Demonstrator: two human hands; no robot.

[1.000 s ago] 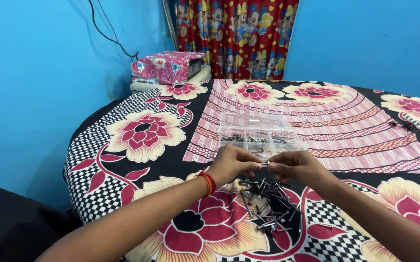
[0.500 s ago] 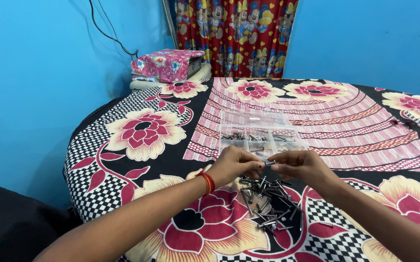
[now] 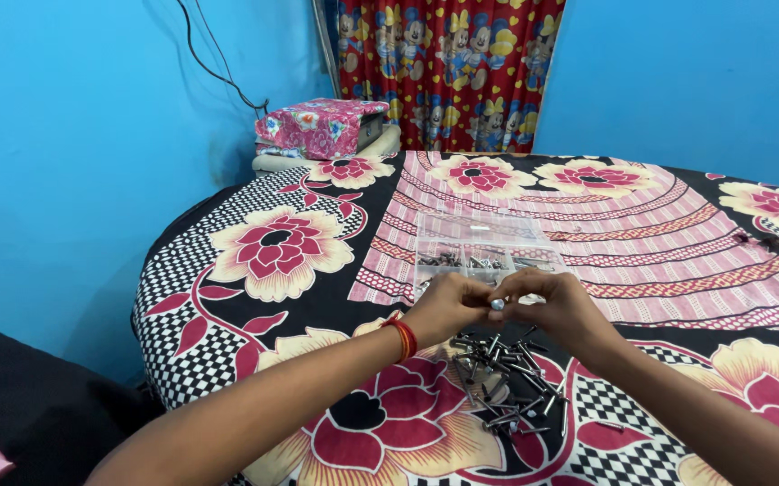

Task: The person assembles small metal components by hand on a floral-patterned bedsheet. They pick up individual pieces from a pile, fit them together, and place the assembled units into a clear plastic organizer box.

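From the head camera, both hands meet over a flowered bedsheet (image 3: 272,252). The left hand (image 3: 448,306) and the right hand (image 3: 556,306) pinch one small silver bolt (image 3: 498,304) together between their fingertips, just above a loose pile of dark screws (image 3: 507,378) lying on the sheet. A clear plastic box (image 3: 480,243) with compartments sits just beyond the hands, some parts visible inside. A red bangle (image 3: 403,337) circles the left wrist. Compared with half a second ago, the hands sit in nearly the same place, fingertips drawn closer around the bolt; the pile and box have not moved.
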